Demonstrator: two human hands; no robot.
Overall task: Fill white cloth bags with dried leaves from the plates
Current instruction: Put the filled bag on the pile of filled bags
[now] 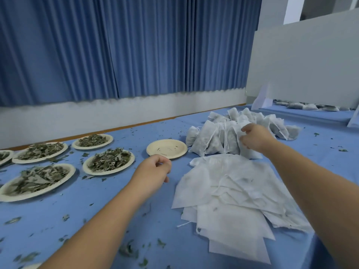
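We count five plates heaped with dried leaves (108, 160) on the left of the blue-covered bench (81, 214). One sits at the far side (92, 141) and one in the middle (108, 162). The largest lies nearest us (37, 182), another beyond it (40, 152), and the fifth is cut off by the left edge (4, 156). A sixth plate, the empty plate (167, 148), holds only a few crumbs and lies between the leaf plates and the bags. A sliver of a seventh rim (33, 265) shows at the bottom edge. Leaf scraps are scattered over the cloth.

There are two heaps of white cloth bags. The filled bags (219, 136) stand bunched at the far right, too overlapped for us to count. The flat empty bags (229, 193) are fanned out just in front of them, likewise too many to number. More filled bags (310, 107) lie beyond a white board (303, 65).

Our right hand (254, 138) reaches into the filled heap, with thumb and fingers curled round the top of the nearest bag (246, 152). Our left hand (153, 169) hovers just short of the empty plate, fingers loosely curled. It holds nothing we can make out.
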